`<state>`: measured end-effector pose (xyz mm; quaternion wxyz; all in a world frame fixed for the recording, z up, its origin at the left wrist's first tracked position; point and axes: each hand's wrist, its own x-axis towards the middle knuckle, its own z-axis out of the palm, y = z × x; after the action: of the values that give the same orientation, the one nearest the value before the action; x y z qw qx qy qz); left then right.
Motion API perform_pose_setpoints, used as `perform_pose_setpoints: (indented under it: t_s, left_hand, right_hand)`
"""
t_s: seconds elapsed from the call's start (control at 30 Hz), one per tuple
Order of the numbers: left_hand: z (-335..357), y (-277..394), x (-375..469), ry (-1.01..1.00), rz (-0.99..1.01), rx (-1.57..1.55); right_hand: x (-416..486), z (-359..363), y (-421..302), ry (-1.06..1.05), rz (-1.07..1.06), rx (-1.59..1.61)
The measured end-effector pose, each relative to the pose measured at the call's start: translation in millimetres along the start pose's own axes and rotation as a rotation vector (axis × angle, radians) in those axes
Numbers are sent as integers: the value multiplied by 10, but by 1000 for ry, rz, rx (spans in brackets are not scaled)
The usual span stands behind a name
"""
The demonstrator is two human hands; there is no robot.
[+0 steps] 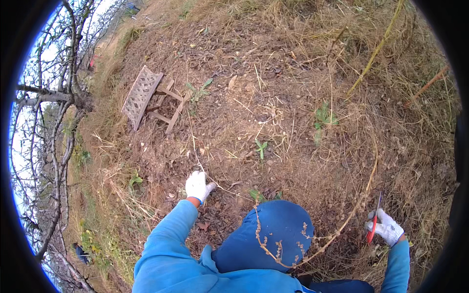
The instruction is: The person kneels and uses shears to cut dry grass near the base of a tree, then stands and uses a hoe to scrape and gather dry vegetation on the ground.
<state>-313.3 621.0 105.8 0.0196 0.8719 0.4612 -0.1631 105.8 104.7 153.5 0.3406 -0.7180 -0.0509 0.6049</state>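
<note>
My left hand (198, 186), in a white glove, reaches down to the leaf-strewn soil. A thin dry stem (195, 146) runs beside its fingers; whether the fingers hold anything is hidden. At the right, my gloved right hand (386, 226) grips a tool with a red handle (372, 230) and a narrow metal blade (379, 201) pointing away from me; its exact kind is not clear. A long dry weed stalk (340, 230) with seed clusters curves across my bent knee in blue trousers (278, 229), between the two hands.
A small stool with a woven seat (142, 96) lies tipped on the slope at the left. Bare tree branches (73, 96) stand beyond it. Dry grass (410, 154) covers the right side, with a yellowish stalk (375, 55) and small green weeds (261, 148). A dark figure (81, 253) is far left.
</note>
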Motion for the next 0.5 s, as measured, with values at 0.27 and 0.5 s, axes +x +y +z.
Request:
perform_pose_setpoints:
  t_s: [0.27,0.5]
  left_hand:
    - [-1930,-1168,1997,780,-313,53]
    - [-1733,-1905,2672,380,-356,129]
  right_hand:
    - [219,164,-462,485,-262,-657]
    - [812,528,-1215,218,-194,-955]
